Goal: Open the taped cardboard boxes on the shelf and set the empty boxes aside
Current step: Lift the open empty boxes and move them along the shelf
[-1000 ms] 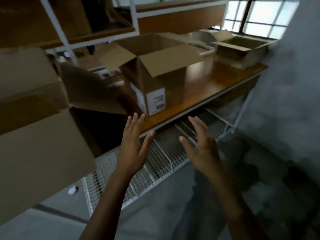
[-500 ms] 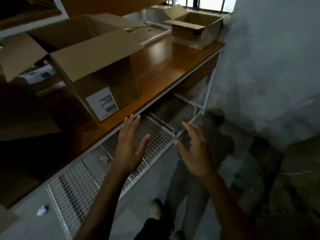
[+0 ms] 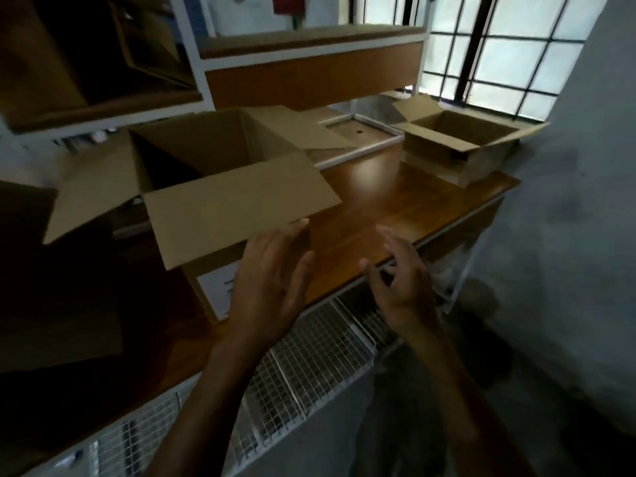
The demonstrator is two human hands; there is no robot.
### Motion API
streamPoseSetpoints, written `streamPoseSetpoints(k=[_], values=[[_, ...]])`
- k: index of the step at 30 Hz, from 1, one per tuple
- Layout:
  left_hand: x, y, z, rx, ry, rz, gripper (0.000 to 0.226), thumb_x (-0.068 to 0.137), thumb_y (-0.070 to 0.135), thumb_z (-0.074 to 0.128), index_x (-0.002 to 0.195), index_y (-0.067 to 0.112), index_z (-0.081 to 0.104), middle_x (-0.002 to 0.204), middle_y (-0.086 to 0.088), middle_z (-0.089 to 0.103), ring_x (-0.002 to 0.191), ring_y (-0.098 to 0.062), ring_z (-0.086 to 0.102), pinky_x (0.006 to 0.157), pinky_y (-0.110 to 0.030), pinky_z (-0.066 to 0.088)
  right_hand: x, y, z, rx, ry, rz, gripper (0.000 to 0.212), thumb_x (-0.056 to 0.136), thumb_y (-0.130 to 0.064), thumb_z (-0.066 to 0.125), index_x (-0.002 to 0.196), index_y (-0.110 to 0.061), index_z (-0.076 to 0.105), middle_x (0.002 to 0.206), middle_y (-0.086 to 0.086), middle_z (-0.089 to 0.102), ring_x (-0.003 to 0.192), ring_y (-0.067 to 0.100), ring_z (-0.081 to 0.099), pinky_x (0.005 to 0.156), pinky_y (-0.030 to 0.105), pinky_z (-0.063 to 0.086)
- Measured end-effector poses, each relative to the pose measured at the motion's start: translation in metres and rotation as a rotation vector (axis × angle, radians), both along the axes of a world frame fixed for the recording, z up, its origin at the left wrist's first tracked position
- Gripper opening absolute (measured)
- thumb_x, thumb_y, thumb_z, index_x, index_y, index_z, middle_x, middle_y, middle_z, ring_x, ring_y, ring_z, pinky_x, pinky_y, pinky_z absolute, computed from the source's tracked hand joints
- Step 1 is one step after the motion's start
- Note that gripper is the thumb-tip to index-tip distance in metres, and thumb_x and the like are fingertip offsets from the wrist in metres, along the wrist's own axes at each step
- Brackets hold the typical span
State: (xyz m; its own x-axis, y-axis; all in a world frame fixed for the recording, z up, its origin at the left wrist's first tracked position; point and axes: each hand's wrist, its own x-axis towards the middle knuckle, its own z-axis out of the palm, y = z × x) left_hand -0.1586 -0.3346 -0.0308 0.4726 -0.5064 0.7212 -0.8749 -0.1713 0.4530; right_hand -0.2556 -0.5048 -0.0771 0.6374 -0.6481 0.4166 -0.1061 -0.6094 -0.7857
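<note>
A large cardboard box [image 3: 220, 197] stands on the wooden shelf [image 3: 395, 201] with all its flaps spread open and a dark, empty-looking inside; a white label shows on its front. My left hand [image 3: 272, 280] is raised with straight fingers just under the near flap, at the box's front right corner; I cannot tell whether it touches. My right hand [image 3: 402, 280] hovers with spread fingers above the shelf's front edge, apart from the box and holding nothing. A smaller open box [image 3: 461, 146] sits at the shelf's far right end.
A white-framed tray [image 3: 361, 136] lies behind the boxes. Upper shelves [image 3: 309, 60] hang above. A wire mesh rack [image 3: 309, 356] runs below the shelf. Dark cardboard [image 3: 51, 287] fills the left. A grey wall [image 3: 585, 201] stands close on the right, a barred window [image 3: 499, 46] behind.
Both hands have risen from in front of the wire rack to the shelf edge, the left one reaching the big box's near flap. The view has tilted up towards the window.
</note>
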Motion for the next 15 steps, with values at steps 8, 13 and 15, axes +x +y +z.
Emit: streamPoseSetpoints(k=[8, 13, 15], values=[[0.065, 0.0, 0.063, 0.121, -0.196, 0.255, 0.032, 0.093, 0.031, 0.049, 0.106, 0.008, 0.068, 0.107, -0.008, 0.068, 0.101, -0.023, 0.059, 0.091, -0.029, 0.037, 0.087, -0.04, 0.058, -0.021, -0.098, 0.193, 0.045, 0.097, -0.046, 0.049, 0.139, -0.028, 0.047, 0.138, -0.001, 0.054, 0.116, 0.007, 0.055, 0.082, 0.022, 0.05], [0.142, -0.001, 0.066, 0.263, -0.036, 0.618, 0.024, 0.095, 0.037, 0.052, 0.103, 0.02, 0.067, 0.104, -0.001, 0.066, 0.102, -0.019, 0.057, 0.085, -0.029, 0.041, 0.15, -0.05, 0.095, -0.16, -0.091, 0.341, 0.045, 0.096, -0.035, 0.055, 0.138, -0.019, 0.049, 0.138, 0.002, 0.052, 0.12, 0.014, 0.053, 0.094, 0.038, 0.052], [0.166, 0.002, 0.065, 0.335, 0.056, 0.702, 0.024, 0.094, 0.04, 0.051, 0.098, 0.022, 0.067, 0.097, 0.0, 0.066, 0.093, -0.018, 0.06, 0.08, -0.035, 0.049, 0.174, -0.051, 0.105, -0.273, -0.048, 0.408, 0.042, 0.097, -0.033, 0.055, 0.136, -0.018, 0.051, 0.136, 0.003, 0.054, 0.121, 0.017, 0.052, 0.097, 0.037, 0.049]])
